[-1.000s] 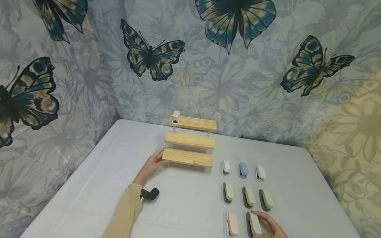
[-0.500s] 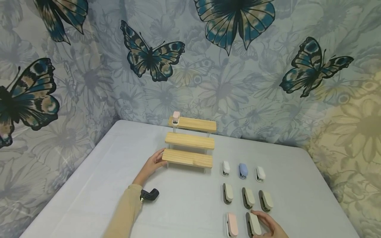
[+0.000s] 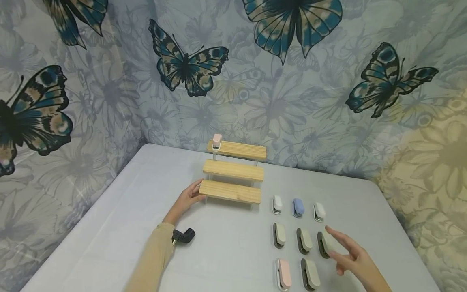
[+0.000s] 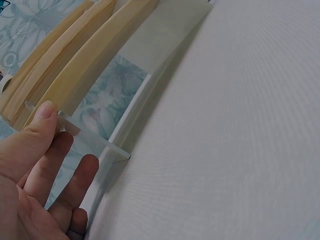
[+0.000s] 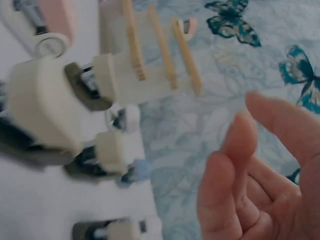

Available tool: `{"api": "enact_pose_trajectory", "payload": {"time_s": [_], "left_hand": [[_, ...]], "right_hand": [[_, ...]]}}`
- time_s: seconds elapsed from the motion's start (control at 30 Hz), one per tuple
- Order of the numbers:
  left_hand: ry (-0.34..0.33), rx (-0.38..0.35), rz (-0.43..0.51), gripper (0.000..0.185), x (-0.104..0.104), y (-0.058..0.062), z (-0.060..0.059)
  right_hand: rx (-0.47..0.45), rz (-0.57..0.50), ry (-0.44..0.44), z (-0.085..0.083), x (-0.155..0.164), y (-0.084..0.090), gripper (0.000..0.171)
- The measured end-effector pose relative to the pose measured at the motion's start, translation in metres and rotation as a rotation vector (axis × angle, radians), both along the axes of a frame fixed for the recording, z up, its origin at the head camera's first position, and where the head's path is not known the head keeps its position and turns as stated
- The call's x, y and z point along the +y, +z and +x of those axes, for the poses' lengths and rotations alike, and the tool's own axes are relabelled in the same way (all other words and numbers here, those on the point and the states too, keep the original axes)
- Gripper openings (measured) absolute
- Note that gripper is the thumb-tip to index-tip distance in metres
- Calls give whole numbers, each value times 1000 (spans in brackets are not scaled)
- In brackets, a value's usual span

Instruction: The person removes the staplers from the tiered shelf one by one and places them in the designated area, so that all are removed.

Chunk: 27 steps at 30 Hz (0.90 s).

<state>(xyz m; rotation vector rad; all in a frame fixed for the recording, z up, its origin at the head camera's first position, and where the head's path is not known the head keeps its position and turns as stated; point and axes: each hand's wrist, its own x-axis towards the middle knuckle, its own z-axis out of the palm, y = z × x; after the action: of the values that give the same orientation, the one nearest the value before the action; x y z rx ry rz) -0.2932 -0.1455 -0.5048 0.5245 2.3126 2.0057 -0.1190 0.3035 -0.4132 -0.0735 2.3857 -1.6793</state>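
My left hand (image 3: 185,200) pinches the left end of the lowest board of a three-step wooden display stand (image 3: 230,192). In the left wrist view, the thumb lies at the board's end, beside a clear support (image 4: 95,137). My right hand (image 3: 355,259) is in the air with its fingers apart, holding nothing. It is over the right-hand grey-beige stapler (image 3: 323,244) of the middle row and partly covers it. Nearer me, another grey-beige stapler (image 3: 310,275) lies beside a pink stapler (image 3: 284,274). A small pink stapler (image 3: 217,142) stands on the top board's left end.
Two more grey-beige staplers, one left (image 3: 279,235) and one in the centre (image 3: 304,241), share the middle row. Behind them are a blue mini stapler (image 3: 298,207) and two white ones, left (image 3: 277,204) and right (image 3: 319,211). Butterfly-printed cloth (image 3: 277,109) rises behind the white table (image 3: 120,219).
My right hand has let go of the front grey-beige stapler and moved up and right, over the middle row. That stapler stays in its place. The left hand keeps its hold on the stand.
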Motion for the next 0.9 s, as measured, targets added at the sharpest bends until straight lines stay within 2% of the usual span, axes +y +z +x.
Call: {"api": "enact_pose_trajectory", "payload": {"time_s": [0.03, 0.13, 0.23, 0.27, 0.3, 0.33, 0.4, 0.47, 0.5, 0.67, 0.73, 0.9], "left_hand": [[2, -2, 1, 65, 0, -3, -2], [11, -2, -5, 65, 1, -2, -3], [14, 6, -4, 65, 1, -3, -2], [11, 9, 1, 65, 1, -3, -2], [5, 12, 7, 64, 1, -3, -2], [0, 14, 9, 64, 1, -4, -2], [-17, 16, 12, 63, 0, -4, -2], [-24, 16, 11, 63, -1, -5, -1], [-25, 20, 6, 64, -1, -5, -1], [-11, 8, 13, 64, 1, -3, -4], [-12, 4, 17, 64, 2, -2, -5], [-15, 12, -2, 64, 0, -4, -3]], "right_hand": [[44, -3, 3, -4, -1, 4, 50], [169, -47, 48, -18, -15, 23, 47], [257, -84, 98, -38, -28, 31, 45], [303, -130, 136, -52, -25, 21, 44], [325, -132, 145, -60, -31, 22, 44], [365, -167, 190, -71, -33, 18, 44], [390, -173, 205, -91, -41, 14, 44], [418, -207, 245, -119, -45, -2, 45], [412, -179, 226, -130, -53, -3, 47], [431, -269, 217, -213, -57, -69, 47], [414, -279, 181, -233, -70, -79, 46], [397, -265, 133, -276, -111, -90, 48]]}}
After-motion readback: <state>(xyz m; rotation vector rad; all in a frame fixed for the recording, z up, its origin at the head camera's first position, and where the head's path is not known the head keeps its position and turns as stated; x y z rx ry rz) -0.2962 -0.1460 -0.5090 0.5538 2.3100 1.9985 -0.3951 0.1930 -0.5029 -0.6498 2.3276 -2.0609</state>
